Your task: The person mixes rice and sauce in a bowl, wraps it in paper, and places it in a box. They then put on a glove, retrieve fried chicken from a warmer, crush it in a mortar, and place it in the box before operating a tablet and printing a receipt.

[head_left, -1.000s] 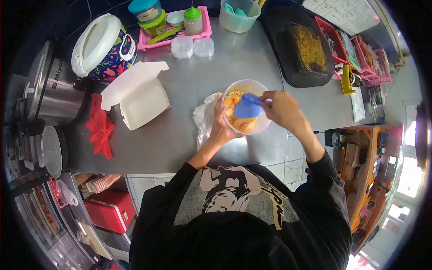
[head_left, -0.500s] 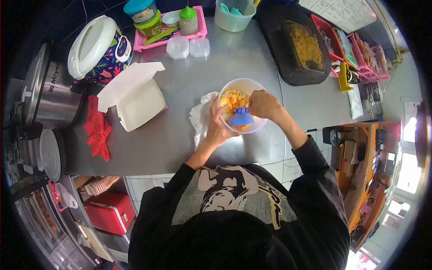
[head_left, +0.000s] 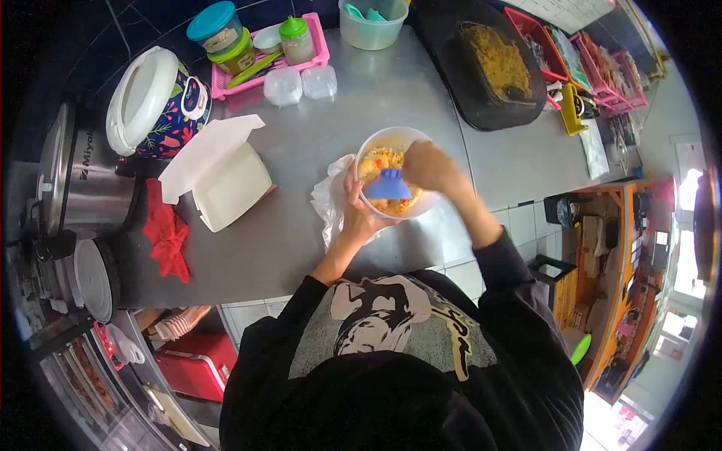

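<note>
One brushed-steel drum-shaped cooker with black trim [head_left: 98, 184]: 9 o'clock, far left (clock centred on the bowl, 12 = away from person). White-lidded round cooker with dark floral body [head_left: 174, 120]: 9:30. Crumpled red cloth [head_left: 165, 237]: 8:30, on the grey steel worktop [head_left: 368, 94]. White cardboard food box [head_left: 232, 192]: 9 o'clock, lid folded back toward 10. Pink plastic tray [head_left: 321, 46]: between 10 and 11, carries lidded tubs and a green-capped clear bottle [head_left: 298, 46]. Two small clear plastic containers [head_left: 283, 87] just in front of it.

Crumpled thin white sheet [head_left: 325, 201]: between 8 and 9, partly hidden by bowl and hand; plastic or paper, can't tell. Left hand [head_left: 363, 213]: 7:30, clamped on the bowl's outer wall. Translucent tub with teal contents [head_left: 372, 34]: 12. Round translucent-white plastic bowl [head_left: 426, 203]: mid-worktop, yellow-orange food [head_left: 372, 164] inside. Blue plastic scoop [head_left: 389, 187]: in the bowl, just off centre toward 7. Right hand [head_left: 430, 167]: 3 o'clock, over the bowl, fist clamped on the scoop's handle; blurred, finger detail unclear. Hands apart, bowl between.

Black rectangular tray [head_left: 450, 73]: 1:30, yellow-brown food in it. Yellow plastic holder [head_left: 572, 119]: between 2 and 3.
</note>
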`<action>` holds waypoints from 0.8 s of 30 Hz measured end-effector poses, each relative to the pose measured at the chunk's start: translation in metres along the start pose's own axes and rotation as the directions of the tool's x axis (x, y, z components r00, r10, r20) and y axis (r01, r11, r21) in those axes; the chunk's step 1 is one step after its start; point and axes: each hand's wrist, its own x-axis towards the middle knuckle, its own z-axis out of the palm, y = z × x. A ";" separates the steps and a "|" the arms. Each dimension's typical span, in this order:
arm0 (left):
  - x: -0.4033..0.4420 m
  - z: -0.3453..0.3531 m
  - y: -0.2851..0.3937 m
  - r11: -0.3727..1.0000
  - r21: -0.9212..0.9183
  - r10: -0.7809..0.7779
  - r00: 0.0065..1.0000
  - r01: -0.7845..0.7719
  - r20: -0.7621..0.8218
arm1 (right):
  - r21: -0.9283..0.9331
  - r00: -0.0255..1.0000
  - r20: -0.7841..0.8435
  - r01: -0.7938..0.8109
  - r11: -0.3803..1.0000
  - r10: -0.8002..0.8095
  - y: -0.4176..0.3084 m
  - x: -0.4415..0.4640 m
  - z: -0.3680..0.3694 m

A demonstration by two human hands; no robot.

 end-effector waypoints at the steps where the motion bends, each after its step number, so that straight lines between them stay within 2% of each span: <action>1: -0.002 -0.001 0.000 1.000 -0.001 0.001 1.000 -0.001 0.006 | 0.025 0.999 0.049 0.005 1.000 -0.006 0.006 0.004 0.014; 4: -0.002 0.000 0.002 1.000 -0.013 0.004 1.000 -0.004 0.010 | 0.116 0.989 0.143 0.023 0.993 -0.040 0.021 0.012 0.011; 7: 0.003 -0.003 0.002 1.000 -0.010 -0.012 1.000 0.012 0.016 | 0.185 1.000 0.006 0.002 0.983 -0.003 0.015 -0.003 -0.034; 8: 0.001 -0.002 0.002 1.000 -0.002 -0.021 1.000 0.021 0.014 | 0.271 0.997 -0.075 0.014 0.963 0.007 0.010 -0.004 -0.039; 11: 0.004 -0.001 0.003 1.000 0.002 -0.028 0.999 0.028 0.019 | 0.125 0.981 -0.190 -0.025 0.992 0.049 -0.016 0.002 0.007; 12: 0.005 0.000 0.000 1.000 -0.003 -0.020 1.000 0.020 0.011 | 0.053 0.983 -0.184 0.035 0.998 -0.024 -0.014 0.005 0.008; 15: 0.003 -0.003 0.004 1.000 -0.002 -0.005 1.000 0.005 0.012 | 0.114 0.989 -0.148 0.010 0.993 0.007 0.009 0.014 -0.014; 16: 0.004 -0.003 0.005 1.000 0.004 -0.003 1.000 0.003 0.005 | 0.233 0.985 -0.172 0.032 0.972 0.009 0.016 0.010 -0.025; 19: 0.004 -0.004 0.007 0.999 0.029 -0.025 1.000 0.024 0.018 | 0.213 0.989 -0.124 -0.056 0.975 0.084 0.000 0.000 -0.010; 20: 0.002 -0.004 0.006 1.000 0.012 -0.014 1.000 0.014 0.020 | 0.105 0.971 -0.236 -0.020 0.994 0.045 0.001 0.004 0.032; 23: -0.001 -0.003 0.004 1.000 -0.012 -0.005 1.000 0.006 0.010 | 0.241 0.991 -0.137 0.030 0.970 0.003 0.027 0.019 0.033; 24: -0.001 -0.003 0.005 1.000 -0.007 -0.016 1.000 0.016 0.012 | 0.215 0.994 -0.102 0.057 0.975 -0.036 0.028 0.012 0.008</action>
